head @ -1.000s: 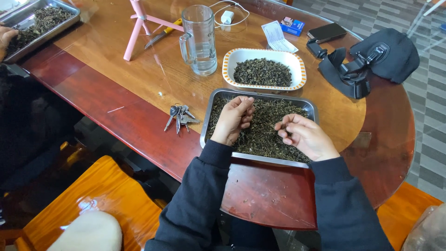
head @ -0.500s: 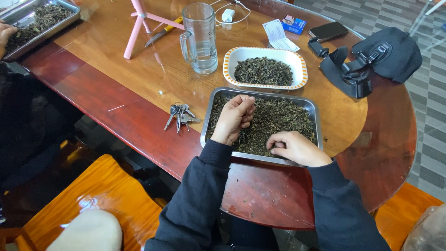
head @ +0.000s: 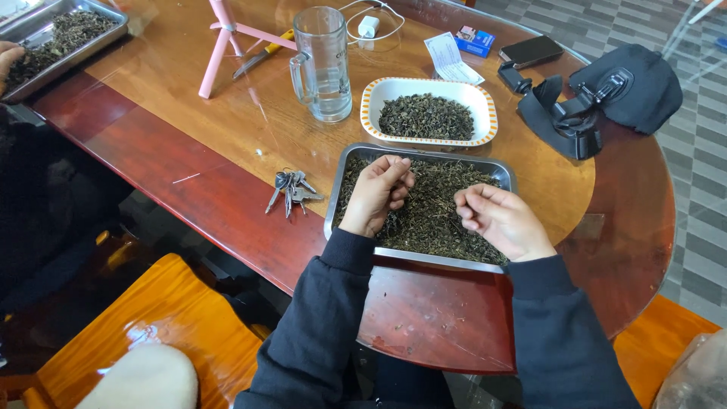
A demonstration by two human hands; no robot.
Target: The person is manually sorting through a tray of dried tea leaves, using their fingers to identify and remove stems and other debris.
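Your right hand [head: 503, 220] has lifted off the dried tea leaves [head: 435, 208] in the steel tray [head: 424, 259] before you, fingers curled together on a pinch of them, while your left hand [head: 379, 193] stays loosely closed among them.

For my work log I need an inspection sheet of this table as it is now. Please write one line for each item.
Surface: round wooden table with a glossy top.
Job's things: steel tray of dark dried leaves; oval dish holding more leaves.
Clutter: glass mug, bunch of keys, pink stand, paper slip, small blue box, black pouch with strap.
Hands: left hand and right hand both over the tray, fingers curled in the leaves.
Cables: white charger and cord.
Surroundings: orange wooden seat; second tray at another person's place.
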